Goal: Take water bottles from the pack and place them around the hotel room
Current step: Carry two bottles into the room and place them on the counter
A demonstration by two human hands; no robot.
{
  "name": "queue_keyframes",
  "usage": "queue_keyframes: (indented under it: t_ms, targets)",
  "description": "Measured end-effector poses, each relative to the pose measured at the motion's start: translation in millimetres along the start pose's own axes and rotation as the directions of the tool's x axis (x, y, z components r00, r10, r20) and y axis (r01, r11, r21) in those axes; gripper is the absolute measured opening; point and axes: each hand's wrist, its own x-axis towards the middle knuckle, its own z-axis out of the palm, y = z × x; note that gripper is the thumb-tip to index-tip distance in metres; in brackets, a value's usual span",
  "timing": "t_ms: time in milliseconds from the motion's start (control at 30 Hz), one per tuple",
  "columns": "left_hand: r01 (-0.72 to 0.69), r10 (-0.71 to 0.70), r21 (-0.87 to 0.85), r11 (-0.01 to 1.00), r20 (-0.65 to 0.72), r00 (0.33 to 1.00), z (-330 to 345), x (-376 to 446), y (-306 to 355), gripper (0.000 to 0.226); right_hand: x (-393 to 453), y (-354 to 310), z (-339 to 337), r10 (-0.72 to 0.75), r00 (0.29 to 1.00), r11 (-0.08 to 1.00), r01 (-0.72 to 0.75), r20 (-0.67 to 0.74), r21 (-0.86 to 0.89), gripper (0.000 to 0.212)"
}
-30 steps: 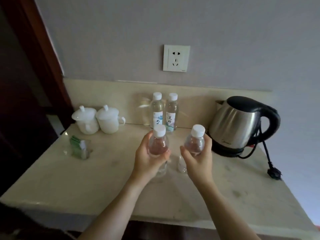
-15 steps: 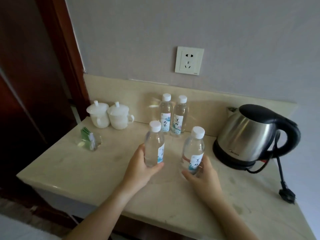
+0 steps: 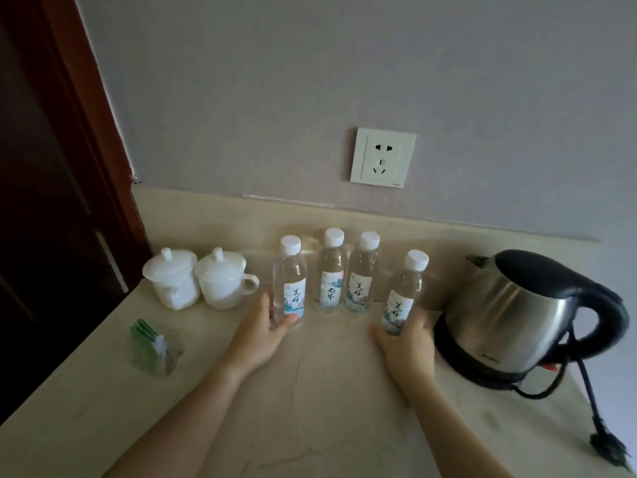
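Pale beige stone table (image 3: pixel 310 408) against a grey wall, low upstand of the same stone along the back

Four clear plastic water bottles with white caps and printed labels, all upright on the table, in a loose row:
- far-left bottle (image 3: pixel 290 281), nearest the cups
- two middle bottles (image 3: pixel 331 270) (image 3: pixel 362 274), side by side and close to the upstand, untouched
- far-right bottle (image 3: pixel 403 294), a little nearer the viewer than the others, just beside the kettle

Left hand (image 3: pixel 265 329): fingers and thumb curled round the lower part of the far-left bottle, thumb tip on the front near the label's bottom edge

Right hand (image 3: pixel 406 343): wrapped round the base of the far-right bottle, thumb on the left side, fingers behind it

Two white lidded ceramic cups (image 3: pixel 196 277), touching each other, at the table's back left corner

Small clear glass holding green sachets (image 3: pixel 155 343), near the left edge

Brushed-steel electric kettle with black lid and handle (image 3: pixel 517 315) on its base at the right; black cord and plug (image 3: pixel 606 446) trail to the table's right edge

White wall socket (image 3: pixel 382 157) above the bottles

Dark red-brown wooden frame (image 3: pixel 79 108) on the left
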Motion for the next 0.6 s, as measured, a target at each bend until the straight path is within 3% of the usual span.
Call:
queue_keyframes:
  t_ms: [167,367,600]
  targets:
    - [-0.071,0.071,0.099,0.993,0.003,0.997,4,32,-19,0.041,14,1,7,0.007,1.000,0.998,-0.007,0.009,-0.056,0.057]
    - [-0.131,0.129,0.021,0.991,0.053,0.990,5,48,-16,0.055,29,1,13,0.006,1.000,0.997,-0.006,-0.001,-0.071,0.057]
    - [-0.165,0.163,0.030,0.986,0.056,0.985,9,56,-27,0.052,40,2,15,0.031,1.000,0.999,-0.031,0.002,-0.024,0.058]
